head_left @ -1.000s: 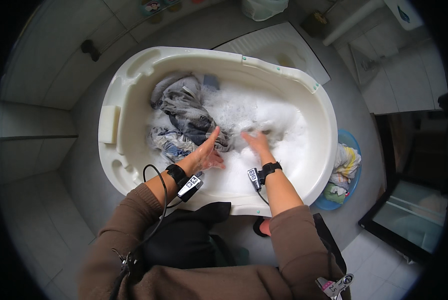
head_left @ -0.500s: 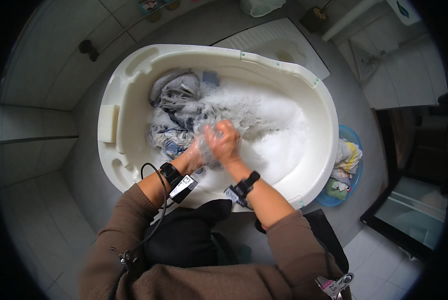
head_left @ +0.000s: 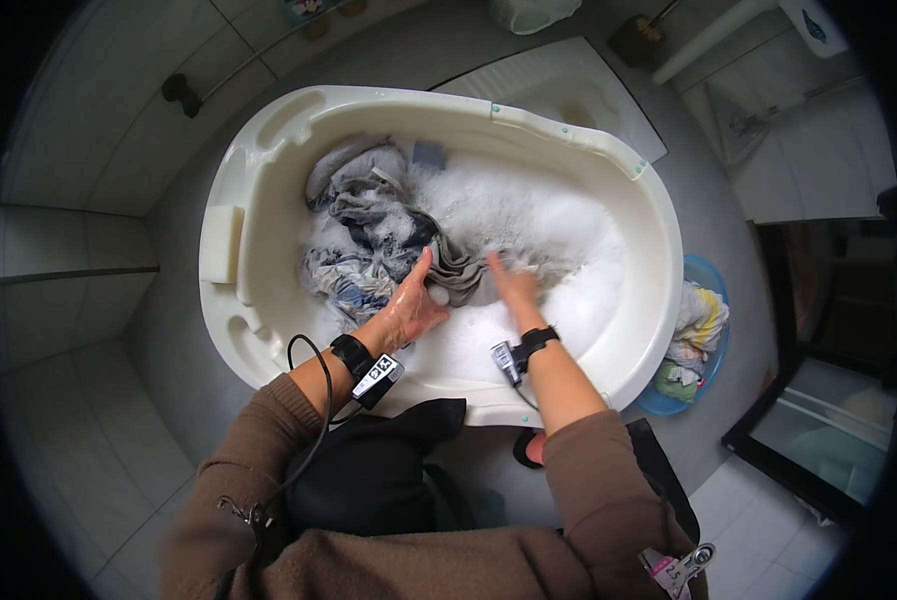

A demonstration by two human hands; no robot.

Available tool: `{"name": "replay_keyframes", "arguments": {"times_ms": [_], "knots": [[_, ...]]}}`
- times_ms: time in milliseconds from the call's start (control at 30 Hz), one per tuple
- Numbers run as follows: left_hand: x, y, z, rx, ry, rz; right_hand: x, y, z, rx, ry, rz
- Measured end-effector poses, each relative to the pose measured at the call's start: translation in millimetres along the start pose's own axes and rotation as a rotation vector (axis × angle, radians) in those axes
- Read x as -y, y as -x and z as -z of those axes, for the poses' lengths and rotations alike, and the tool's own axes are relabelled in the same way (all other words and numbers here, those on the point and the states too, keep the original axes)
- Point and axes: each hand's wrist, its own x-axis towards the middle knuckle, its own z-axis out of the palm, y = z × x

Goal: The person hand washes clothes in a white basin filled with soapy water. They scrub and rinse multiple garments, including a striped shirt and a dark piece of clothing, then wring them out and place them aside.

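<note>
A large white plastic tub [head_left: 658,250] holds soapy water under thick white foam [head_left: 568,230]. In its left half lies a wet heap of grey and dark clothes [head_left: 368,195], with a blue-and-white patterned garment [head_left: 343,285] nearer to me. My left hand [head_left: 413,310] is open beside the heap, thumb up and fingers apart, at the edge of a folded grey cloth [head_left: 455,270]. My right hand [head_left: 514,288] is just right of that cloth, in the foam. Motion smears its fingers, and part of them is hidden.
A pale yellow block [head_left: 222,244] sits on the tub's left rim. To the right on the floor, a blue basin [head_left: 720,345] holds more cloths [head_left: 696,320]. Behind the tub is a white floor-level tray [head_left: 578,80]. A dark-framed glass panel [head_left: 818,420] stands at right.
My hands, together over the clothes before, have parted. The right one has moved right into the foam, the left has opened, and a folded grey cloth now shows between them.
</note>
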Motion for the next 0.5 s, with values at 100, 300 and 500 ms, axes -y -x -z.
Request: {"name": "replay_keyframes", "arguments": {"times_ms": [100, 300, 500], "knots": [[-6, -1, 3, 0.186, -0.004, 0.064, 42, 63, -3, 0.321, -0.757, 0.276], [-27, 7, 5, 0.216, 0.179, 0.16, 107, 160, 22, 0.09, -0.633, 0.845], [-13, 28, -33, -0.049, -0.005, -0.089, 114, 93, 27, -0.291, -0.366, 0.705]]}}
